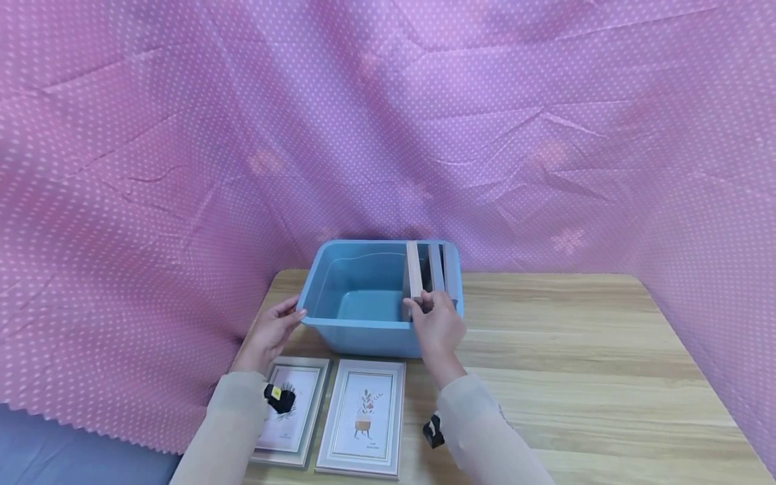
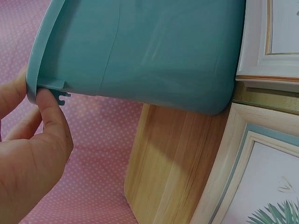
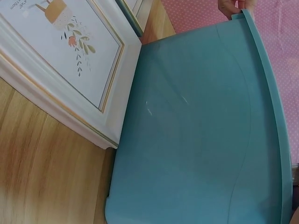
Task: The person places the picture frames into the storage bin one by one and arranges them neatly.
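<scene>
A blue plastic bin (image 1: 370, 339) stands on the table. My left hand (image 1: 273, 334) pinches its rim at the near left corner; the left wrist view shows the thumb and fingers on either side of that rim (image 2: 41, 51). Inside the bin, toward the right wall, a light-edged picture frame (image 1: 413, 266) stands on its side. My right hand (image 1: 439, 330) reaches over the near rim and pinches the near end of this frame between thumb and fingers. Two grey-edged flat pieces (image 1: 436, 266) stand upright to its right. The right wrist view mostly misses the right hand.
Two picture frames lie face up before the bin: a white one with a potted-plant print (image 1: 364, 421), and a cream one with a spiky plant (image 1: 310, 417), partly covered by the left forearm. Wood-grain tabletop (image 1: 582, 364) extends right. Pink dotted cloth (image 1: 376, 135) hangs behind.
</scene>
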A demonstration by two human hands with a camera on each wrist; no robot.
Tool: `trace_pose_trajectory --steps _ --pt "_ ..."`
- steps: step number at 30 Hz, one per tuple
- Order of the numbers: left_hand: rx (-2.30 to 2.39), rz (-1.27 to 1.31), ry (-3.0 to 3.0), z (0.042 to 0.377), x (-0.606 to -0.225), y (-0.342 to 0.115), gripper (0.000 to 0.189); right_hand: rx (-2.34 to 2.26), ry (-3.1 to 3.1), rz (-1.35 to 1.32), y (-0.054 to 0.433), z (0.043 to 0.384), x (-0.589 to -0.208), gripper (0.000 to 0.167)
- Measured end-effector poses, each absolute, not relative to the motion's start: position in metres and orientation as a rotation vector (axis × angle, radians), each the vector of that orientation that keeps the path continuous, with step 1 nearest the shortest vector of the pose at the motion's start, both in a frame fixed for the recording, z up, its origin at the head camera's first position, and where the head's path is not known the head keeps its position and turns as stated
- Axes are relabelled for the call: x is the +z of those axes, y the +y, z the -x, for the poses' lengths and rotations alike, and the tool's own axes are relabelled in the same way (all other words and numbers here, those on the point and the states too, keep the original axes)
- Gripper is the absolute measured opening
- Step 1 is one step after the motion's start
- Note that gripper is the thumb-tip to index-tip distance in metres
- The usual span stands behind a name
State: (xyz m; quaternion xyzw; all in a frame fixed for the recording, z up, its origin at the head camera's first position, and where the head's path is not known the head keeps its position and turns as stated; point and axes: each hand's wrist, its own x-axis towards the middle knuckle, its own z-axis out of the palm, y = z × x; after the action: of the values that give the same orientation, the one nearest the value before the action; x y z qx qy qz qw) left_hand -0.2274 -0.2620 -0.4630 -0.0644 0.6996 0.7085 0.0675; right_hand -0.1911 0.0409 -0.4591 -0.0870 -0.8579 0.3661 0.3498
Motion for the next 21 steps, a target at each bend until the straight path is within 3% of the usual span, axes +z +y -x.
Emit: trace_pose_trajectory --steps 21 --pt "2.123 0.164 2.106 0.2271 -0.4640 -0.2657 0.054 0.931 -2.189 0.225 0.0469 0.1902 -0.4641 0.031"
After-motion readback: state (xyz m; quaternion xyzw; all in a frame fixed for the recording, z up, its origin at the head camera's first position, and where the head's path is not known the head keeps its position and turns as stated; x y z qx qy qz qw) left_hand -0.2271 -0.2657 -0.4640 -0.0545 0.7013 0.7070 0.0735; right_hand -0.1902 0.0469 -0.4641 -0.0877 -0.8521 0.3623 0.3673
